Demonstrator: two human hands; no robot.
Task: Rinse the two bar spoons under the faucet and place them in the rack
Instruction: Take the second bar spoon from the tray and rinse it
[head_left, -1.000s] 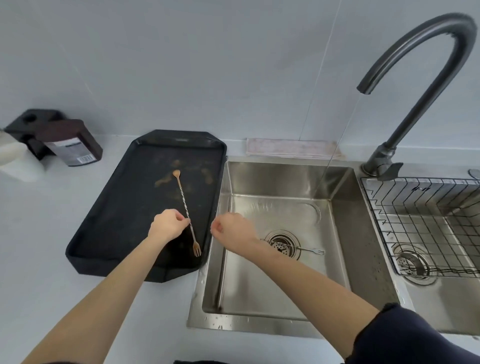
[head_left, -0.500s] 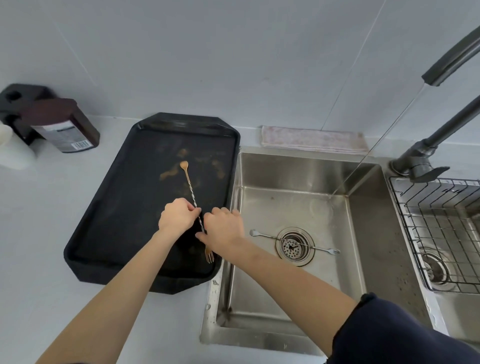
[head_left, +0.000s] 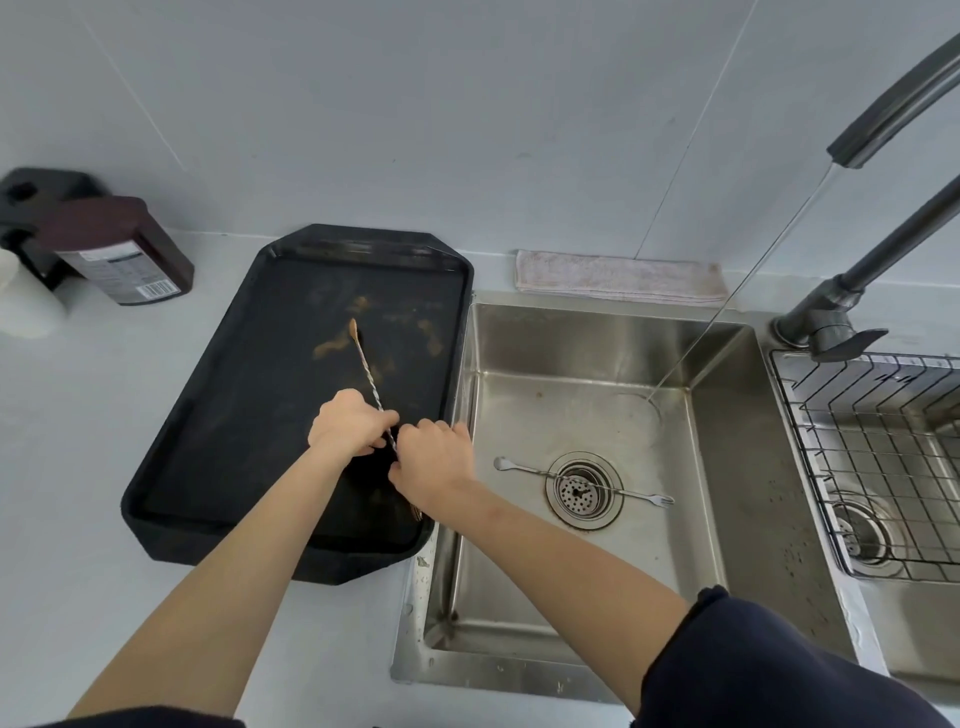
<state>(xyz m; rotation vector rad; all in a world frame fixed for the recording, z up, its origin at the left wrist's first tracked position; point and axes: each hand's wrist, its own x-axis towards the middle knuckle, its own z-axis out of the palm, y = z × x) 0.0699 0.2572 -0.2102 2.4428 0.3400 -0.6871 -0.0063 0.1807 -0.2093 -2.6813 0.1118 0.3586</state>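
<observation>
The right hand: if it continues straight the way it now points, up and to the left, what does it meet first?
Most likely the left hand, right beside the right hand on the bar spoon; depth is unclear.

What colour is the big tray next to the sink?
The tray is black, with some brownish smears near its far end. The head view shows it best.

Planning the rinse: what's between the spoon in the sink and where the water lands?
Head view: only bare wet sink floor separates the silver bar spoon from the stream's landing spot.
</observation>
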